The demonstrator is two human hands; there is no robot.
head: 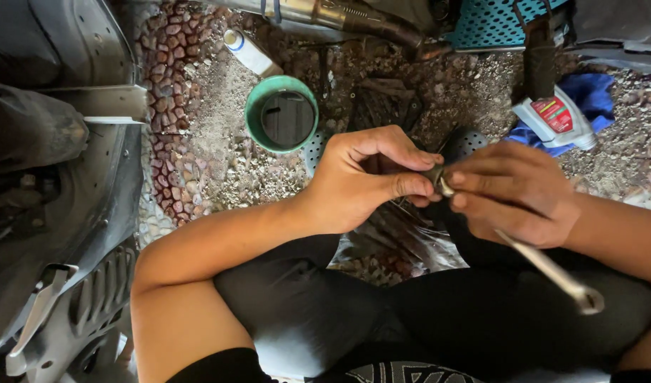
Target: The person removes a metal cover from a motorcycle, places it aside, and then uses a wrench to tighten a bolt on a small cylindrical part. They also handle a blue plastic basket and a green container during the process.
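My left hand [368, 177] and my right hand [513, 191] meet in front of me over my lap. Between the fingertips of both sits a small dark metal part [436, 177], pinched by my left thumb and forefinger. My right hand grips a long silver metal tool [552, 273], a wrench-like rod. Its shaft runs down and right past my wrist to a socket-like end. Its other end meets the small part. Most of the part is hidden by my fingers.
A green bowl [281, 113] with dark liquid stands on the gravel ground ahead. A white tube [249, 51] lies beyond it. A white oil bottle [556, 119] rests on a blue cloth [588, 96] at right. Grey motorcycle bodywork [63, 213] fills the left. An exhaust pipe [354, 18] and teal crate [492, 21] lie along the top.
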